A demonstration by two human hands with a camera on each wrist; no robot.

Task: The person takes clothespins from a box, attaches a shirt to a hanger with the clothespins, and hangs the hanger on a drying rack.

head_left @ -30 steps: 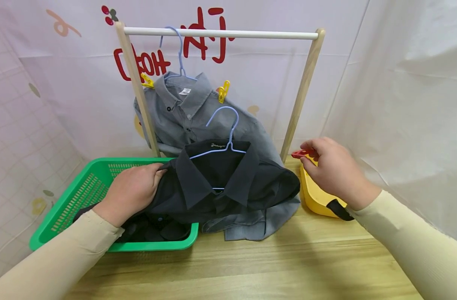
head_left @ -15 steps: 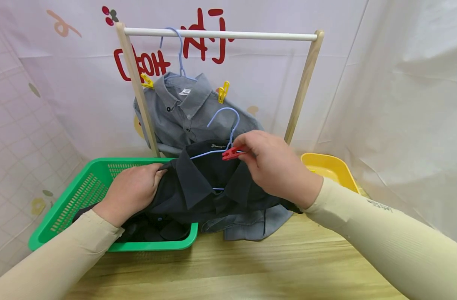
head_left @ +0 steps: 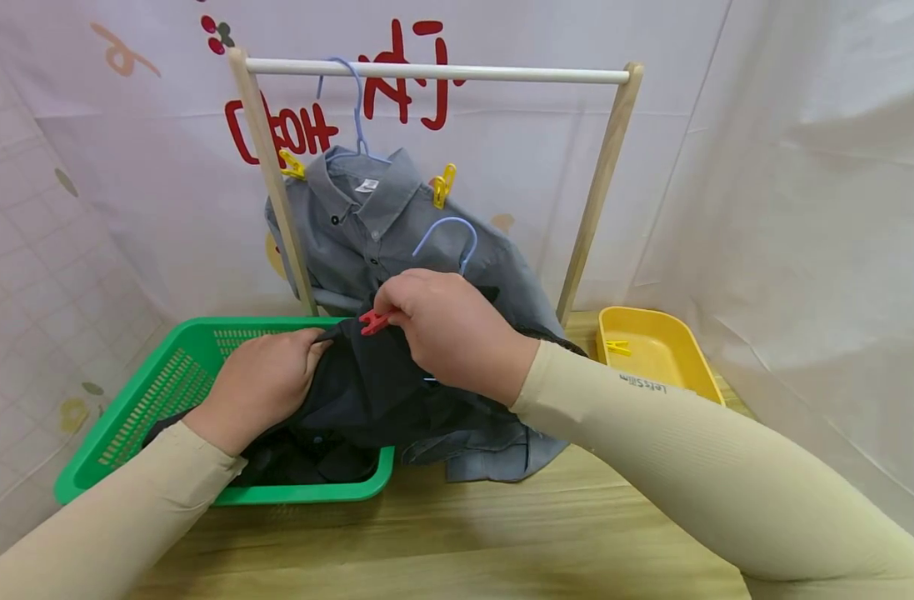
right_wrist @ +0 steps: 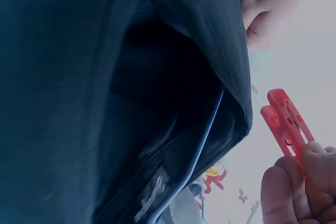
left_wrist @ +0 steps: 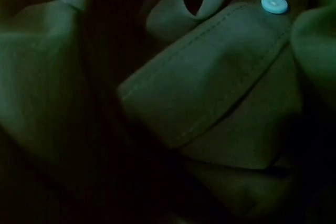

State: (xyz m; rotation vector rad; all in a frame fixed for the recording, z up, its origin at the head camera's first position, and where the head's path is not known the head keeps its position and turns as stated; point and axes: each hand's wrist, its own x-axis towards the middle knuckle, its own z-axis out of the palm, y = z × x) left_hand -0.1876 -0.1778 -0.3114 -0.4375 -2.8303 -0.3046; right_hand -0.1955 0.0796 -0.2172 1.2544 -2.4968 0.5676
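My left hand (head_left: 265, 383) grips the shoulder of a black shirt (head_left: 367, 392) above the green basket. Between thumb and fingers, my right hand (head_left: 457, 329) pinches a red clothespin (head_left: 377, 321), held near that shoulder just right of the left hand. In the right wrist view the clothespin (right_wrist: 286, 124) is apart from the shirt's collar (right_wrist: 231, 77). A blue hanger (head_left: 457, 223) sits inside the shirt; its hook stands free, and its middle is hidden behind my right hand. Dark cloth with a pale button (left_wrist: 274, 4) fills the left wrist view.
A grey shirt (head_left: 412, 225) hangs behind from a white rail (head_left: 442, 72), with yellow clothespins (head_left: 443, 185) on its shoulders. The green basket (head_left: 119, 417) holds dark cloth at left. A yellow bin (head_left: 655, 333) with a yellow clothespin (head_left: 617, 347) stands at right on the wooden table (head_left: 457, 533).
My right hand has carried the red clothespin left from the yellow bin, across the black shirt's collar, to the shoulder near my left hand. The left hand keeps its hold.
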